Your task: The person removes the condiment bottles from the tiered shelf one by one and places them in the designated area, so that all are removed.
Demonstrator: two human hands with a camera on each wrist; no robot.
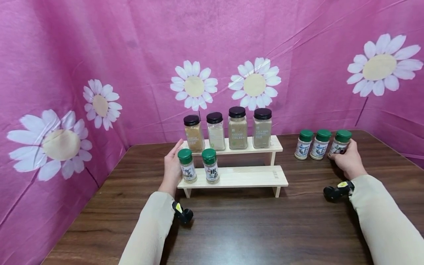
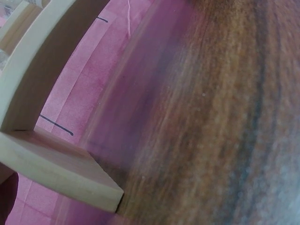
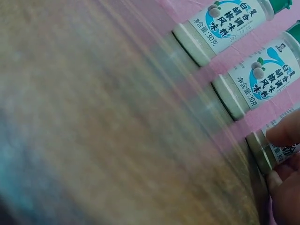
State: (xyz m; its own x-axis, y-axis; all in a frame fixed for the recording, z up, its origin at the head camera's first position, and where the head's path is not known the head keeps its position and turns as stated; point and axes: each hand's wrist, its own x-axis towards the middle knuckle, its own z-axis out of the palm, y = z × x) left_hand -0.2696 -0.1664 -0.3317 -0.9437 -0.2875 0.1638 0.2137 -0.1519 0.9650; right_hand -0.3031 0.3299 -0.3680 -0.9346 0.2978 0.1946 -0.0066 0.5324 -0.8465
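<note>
At the right of the table, my right hand (image 1: 349,161) grips a green-capped spice jar (image 1: 342,137) between thumb and fingers. In the right wrist view the thumb (image 3: 286,131) lies across its label, near the base. Two more green-capped jars (image 1: 319,144) stand just left of it. My left hand (image 1: 171,167) rests against the left end of a two-step wooden rack (image 1: 246,176), fingers extended toward its upper step. A green-capped jar (image 1: 188,171) on the lower step partly covers this hand. Beside that jar stands another green-capped one (image 1: 212,171).
Several black-capped square spice jars (image 1: 237,132) line the rack's upper step. Bare wood shows on the right part of the lower step. The dark wooden table (image 1: 232,228) meets a pink cloth (image 1: 149,48) with daisies behind it and at both sides.
</note>
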